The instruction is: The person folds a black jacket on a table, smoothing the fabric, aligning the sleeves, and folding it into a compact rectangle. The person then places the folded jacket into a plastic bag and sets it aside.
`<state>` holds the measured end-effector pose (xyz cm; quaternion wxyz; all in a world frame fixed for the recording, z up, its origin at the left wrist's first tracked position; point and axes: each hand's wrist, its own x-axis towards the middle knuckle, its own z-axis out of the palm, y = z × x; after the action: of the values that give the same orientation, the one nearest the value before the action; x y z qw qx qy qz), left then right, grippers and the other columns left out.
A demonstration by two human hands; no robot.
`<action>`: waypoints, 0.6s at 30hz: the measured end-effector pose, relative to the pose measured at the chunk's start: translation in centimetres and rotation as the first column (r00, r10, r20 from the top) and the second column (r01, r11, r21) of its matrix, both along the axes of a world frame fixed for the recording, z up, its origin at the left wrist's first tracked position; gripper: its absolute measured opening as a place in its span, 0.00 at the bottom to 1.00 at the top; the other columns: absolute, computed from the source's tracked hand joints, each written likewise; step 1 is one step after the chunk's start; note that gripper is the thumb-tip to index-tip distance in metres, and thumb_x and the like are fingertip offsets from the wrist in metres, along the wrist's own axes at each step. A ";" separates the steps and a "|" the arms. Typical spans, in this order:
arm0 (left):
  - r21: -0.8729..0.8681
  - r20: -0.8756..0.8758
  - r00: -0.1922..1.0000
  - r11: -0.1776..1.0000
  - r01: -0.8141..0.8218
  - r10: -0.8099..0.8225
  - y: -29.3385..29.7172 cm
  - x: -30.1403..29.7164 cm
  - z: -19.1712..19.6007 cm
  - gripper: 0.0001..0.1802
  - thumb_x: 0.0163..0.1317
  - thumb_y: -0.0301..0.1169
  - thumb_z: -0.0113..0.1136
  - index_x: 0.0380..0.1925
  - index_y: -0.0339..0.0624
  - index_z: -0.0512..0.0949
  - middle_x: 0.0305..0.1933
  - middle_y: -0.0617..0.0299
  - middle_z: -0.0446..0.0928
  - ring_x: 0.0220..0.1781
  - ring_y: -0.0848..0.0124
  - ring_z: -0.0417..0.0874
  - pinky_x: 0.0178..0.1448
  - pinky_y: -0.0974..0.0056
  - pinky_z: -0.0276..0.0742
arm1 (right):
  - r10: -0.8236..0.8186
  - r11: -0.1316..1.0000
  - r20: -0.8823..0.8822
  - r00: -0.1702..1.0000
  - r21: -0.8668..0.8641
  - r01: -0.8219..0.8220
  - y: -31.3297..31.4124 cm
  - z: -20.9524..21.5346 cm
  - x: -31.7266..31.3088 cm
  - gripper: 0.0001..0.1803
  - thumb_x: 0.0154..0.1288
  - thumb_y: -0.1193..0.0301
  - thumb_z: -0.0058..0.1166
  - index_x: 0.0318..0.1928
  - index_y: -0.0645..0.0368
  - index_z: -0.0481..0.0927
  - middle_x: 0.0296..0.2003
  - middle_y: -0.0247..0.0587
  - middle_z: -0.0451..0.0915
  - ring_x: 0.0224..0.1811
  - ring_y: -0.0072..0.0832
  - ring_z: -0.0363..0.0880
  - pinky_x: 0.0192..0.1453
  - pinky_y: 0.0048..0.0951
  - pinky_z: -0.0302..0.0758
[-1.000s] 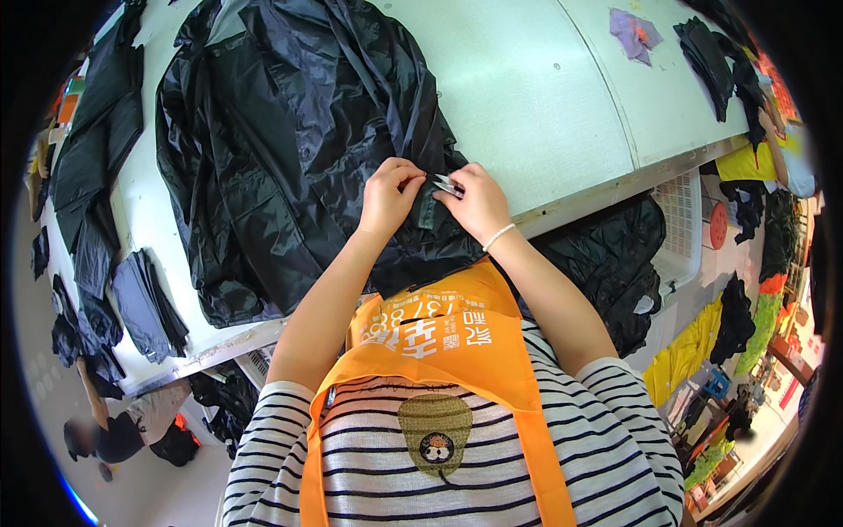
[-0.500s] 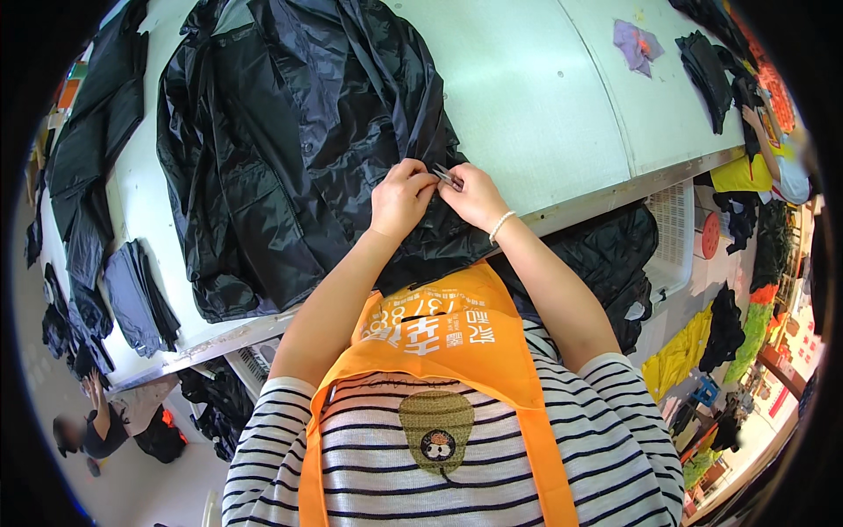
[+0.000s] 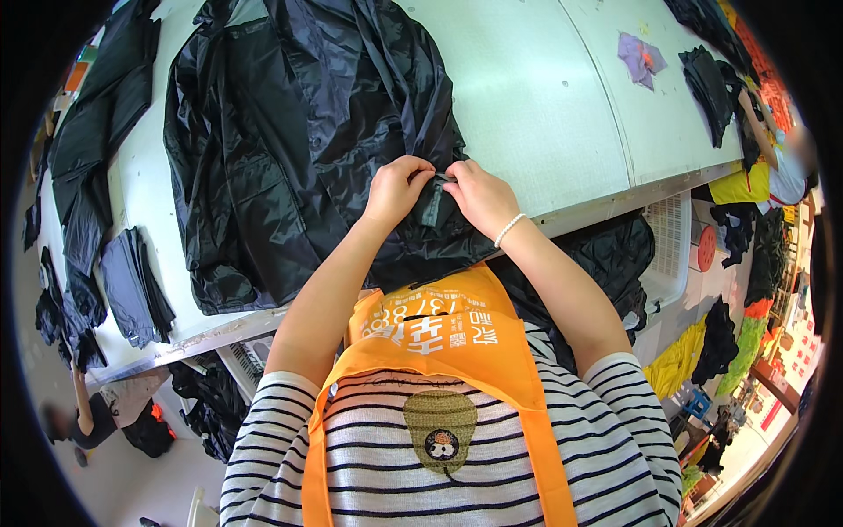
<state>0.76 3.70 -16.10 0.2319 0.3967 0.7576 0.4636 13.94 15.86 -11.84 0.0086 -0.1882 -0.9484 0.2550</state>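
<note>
A shiny black jacket (image 3: 290, 132) lies spread over the pale green worktable (image 3: 544, 97), its lower part hanging toward me. My left hand (image 3: 397, 187) and my right hand (image 3: 479, 195) meet at the jacket's near edge. Both pinch a small dark tab or strap of the fabric (image 3: 432, 204) between them. A pearl bracelet (image 3: 508, 229) circles my right wrist. An orange apron over a striped shirt fills the lower part of the view.
A folded dark grey cloth stack (image 3: 133, 285) sits at the table's left end, with more black garments (image 3: 88, 149) beyond. A purple scrap (image 3: 641, 57) and black pieces (image 3: 707, 79) lie far right. A white basket (image 3: 672, 250) stands under the table edge. Another person (image 3: 97, 413) is lower left.
Both hands have slid slightly up and left along the jacket's edge, staying pinched together on the fabric. The jacket shifted a little under them.
</note>
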 end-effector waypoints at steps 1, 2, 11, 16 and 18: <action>-0.008 0.004 1.000 1.000 -0.004 0.004 0.0 -0.1 0.1 0.06 0.58 0.26 0.61 0.34 0.36 0.81 0.35 0.54 0.82 0.34 0.63 0.83 0.40 0.67 0.76 | 0.019 1.000 0.021 1.000 0.019 -0.020 0.0 0.1 -0.3 0.11 0.67 0.63 0.51 0.38 0.58 0.71 0.35 0.45 0.77 0.35 0.43 0.79 0.36 0.41 0.76; -0.015 0.008 1.000 1.000 -0.008 0.008 0.1 -0.1 0.2 0.06 0.58 0.26 0.60 0.34 0.36 0.81 0.35 0.54 0.82 0.35 0.62 0.84 0.41 0.66 0.76 | 0.035 0.999 0.037 0.999 0.038 -0.036 -0.1 0.2 -0.5 0.11 0.66 0.63 0.51 0.38 0.58 0.71 0.35 0.45 0.76 0.34 0.43 0.79 0.35 0.41 0.76; -0.048 -0.003 0.999 0.998 -0.042 0.042 0.2 0.2 0.3 0.07 0.58 0.30 0.59 0.34 0.40 0.81 0.37 0.54 0.81 0.39 0.55 0.82 0.42 0.59 0.77 | 0.091 0.991 0.041 0.995 0.093 -0.094 0.2 -0.3 -0.8 0.10 0.67 0.64 0.50 0.36 0.58 0.70 0.32 0.45 0.76 0.32 0.43 0.80 0.33 0.42 0.76; -0.010 -0.001 0.998 0.998 -0.059 0.059 -0.3 0.0 0.8 0.06 0.58 0.29 0.59 0.33 0.39 0.80 0.36 0.53 0.80 0.39 0.54 0.82 0.42 0.59 0.77 | 0.092 0.994 0.032 0.995 0.050 -0.093 0.4 -0.6 -0.8 0.10 0.66 0.65 0.51 0.37 0.59 0.71 0.34 0.45 0.77 0.33 0.45 0.79 0.35 0.41 0.76; 0.023 0.000 0.998 0.998 -0.063 0.063 -2.3 -0.2 2.1 0.06 0.58 0.28 0.59 0.34 0.39 0.79 0.35 0.52 0.80 0.38 0.53 0.81 0.42 0.60 0.77 | -0.029 0.990 -0.075 0.997 -0.143 0.018 0.8 -0.9 -0.7 0.12 0.65 0.65 0.54 0.40 0.61 0.72 0.36 0.46 0.78 0.35 0.43 0.80 0.38 0.38 0.77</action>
<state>0.57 1.35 -13.96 0.2122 0.3756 0.7643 0.4792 13.23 16.63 -12.72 0.0344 -0.1894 -0.9246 0.3288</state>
